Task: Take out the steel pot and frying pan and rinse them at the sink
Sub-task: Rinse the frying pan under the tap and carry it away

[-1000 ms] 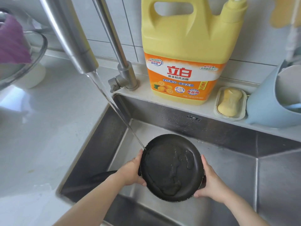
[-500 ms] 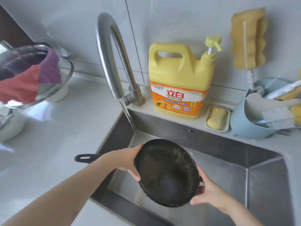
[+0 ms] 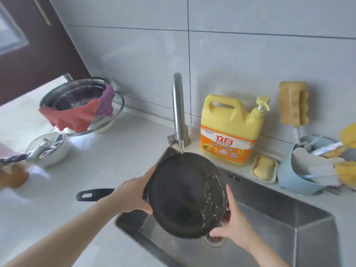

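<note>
A black frying pan [image 3: 183,195] is held tilted over the steel sink [image 3: 279,218], its right side lower. Its black handle [image 3: 92,194] sticks out to the left over the counter. My left hand [image 3: 133,195] grips the pan's left rim. My right hand [image 3: 234,226] holds the lower right rim. Water runs from the faucet [image 3: 178,108] onto the pan's far edge and pools along its right side. A steel pot [image 3: 77,97] stands at the back left on the counter, with a red and purple cloth [image 3: 81,114] draped over its rim.
A yellow detergent jug [image 3: 230,130] and a soap dish [image 3: 264,168] stand on the ledge behind the sink. A blue holder [image 3: 300,180] with brushes is at the right. A yellow sponge [image 3: 292,103] hangs on the wall. A white bowl with utensils [image 3: 48,151] sits at the left.
The view has pulled back and up. The pan has risen and tilted more steeply, and water has moved from its middle to its right edge. Both hands stay on the rim.
</note>
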A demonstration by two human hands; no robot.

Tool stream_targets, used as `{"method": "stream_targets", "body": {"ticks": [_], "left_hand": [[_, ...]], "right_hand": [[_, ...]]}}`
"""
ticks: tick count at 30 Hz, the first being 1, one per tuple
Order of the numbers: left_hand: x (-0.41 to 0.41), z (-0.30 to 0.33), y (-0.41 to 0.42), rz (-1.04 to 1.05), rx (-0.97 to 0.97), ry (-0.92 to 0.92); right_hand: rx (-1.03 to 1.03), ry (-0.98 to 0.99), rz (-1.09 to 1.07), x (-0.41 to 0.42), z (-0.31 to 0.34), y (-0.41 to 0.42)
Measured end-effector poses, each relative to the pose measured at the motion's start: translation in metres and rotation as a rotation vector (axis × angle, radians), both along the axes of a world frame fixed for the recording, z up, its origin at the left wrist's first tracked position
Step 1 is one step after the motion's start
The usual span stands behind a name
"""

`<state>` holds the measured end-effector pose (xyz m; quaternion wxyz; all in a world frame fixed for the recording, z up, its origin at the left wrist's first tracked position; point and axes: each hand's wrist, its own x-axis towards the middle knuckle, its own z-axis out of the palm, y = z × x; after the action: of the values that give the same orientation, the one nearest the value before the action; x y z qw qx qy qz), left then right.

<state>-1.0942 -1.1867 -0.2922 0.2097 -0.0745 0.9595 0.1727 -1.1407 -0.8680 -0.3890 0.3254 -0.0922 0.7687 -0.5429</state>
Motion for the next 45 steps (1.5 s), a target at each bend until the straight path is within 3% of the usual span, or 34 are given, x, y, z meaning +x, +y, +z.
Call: {"method": "stream_targets", "body": {"ticks": [6, 9, 13, 16, 21, 24, 28, 36, 45], "left_hand": [[0.01, -0.023, 0.008, 0.119, 0.57, 0.1], [0.007, -0.02, 0.018, 0.054, 0.709, -0.045], [-0.008, -0.004, 0.008, -0.037, 0.752, -0.269], [-0.019, 0.018, -0.006, -0.064, 0.664, -0.294], [-0.032, 0.046, -0.012, -0.123, 0.116, -0.085], [-0.034, 0.038, -0.012, -0.118, -0.051, 0.056], [-0.026, 0.008, -0.006, -0.023, -0.025, 0.189], [-0.004, -0.066, 0.033, 0.089, 0.101, 0.565], [0.008, -0.08, 0.053, 0.094, 0.062, 0.638]], "right_hand": [[0.305, 0.314, 0.221, -0.051, 0.085, 0.011], [0.437, 0.291, 0.317, -0.071, 0.115, 0.022], [0.318, 0.159, 0.332, -0.066, 0.114, 0.035], [0.221, 0.059, 0.213, -0.04, 0.084, 0.032], [0.096, -0.003, 0.033, -0.007, 0.041, 0.0], [0.082, 0.06, -0.03, -0.01, 0.033, -0.01], [0.151, 0.316, -0.041, -0.026, 0.049, -0.007], [0.29, 0.612, -0.033, -0.032, 0.057, 0.027], [0.385, 0.749, -0.083, -0.016, 0.037, 0.048]]}}
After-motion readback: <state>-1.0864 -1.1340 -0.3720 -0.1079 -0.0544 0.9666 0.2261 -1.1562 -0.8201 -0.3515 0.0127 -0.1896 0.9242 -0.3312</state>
